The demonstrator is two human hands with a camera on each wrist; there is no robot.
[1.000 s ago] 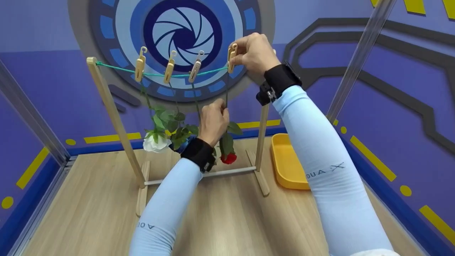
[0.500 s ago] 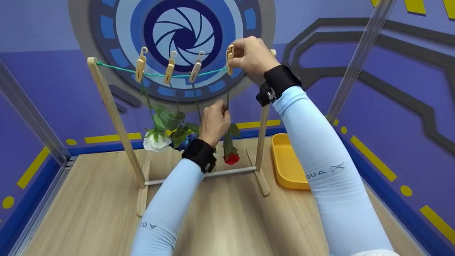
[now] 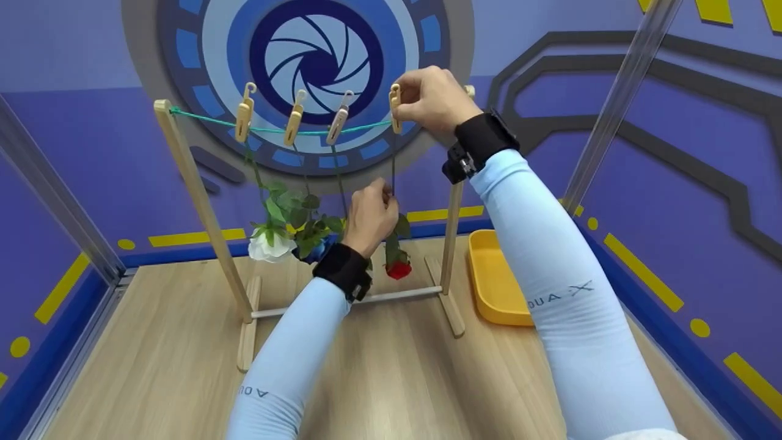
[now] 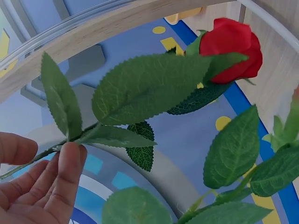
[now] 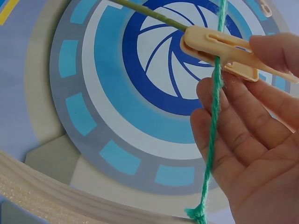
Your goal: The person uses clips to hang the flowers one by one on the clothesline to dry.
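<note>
At the right part of the green string (image 3: 372, 127), my right hand (image 3: 438, 102) pinches a yellowish clothespin (image 5: 219, 46) between thumb and fingers. In the right wrist view the clothespin sits across the string, and a green stem (image 5: 154, 15) runs from its jaw end. Lower down, my left hand (image 3: 370, 215) has its thumb and curled fingers around the stem of an upside-down red rose (image 4: 231, 49), close to its leaves (image 4: 149, 86). Three other clothespins hang along the string. A white rose (image 3: 270, 244) and a blue flower (image 3: 311, 249) hang below, partly covered by leaves or my left wrist.
The string is tied to a wooden rack (image 3: 201, 201) with two posts and a pale bottom bar (image 3: 403, 296). An orange-yellow tray (image 3: 495, 287) stands right of the rack, partly behind my right forearm. Blue painted walls enclose the wooden table (image 3: 391, 379).
My right hand and the clothespin have come down slightly, and the clothespin is more upright. The red rose has swung a little to the right. My left hand has shifted only slightly.
</note>
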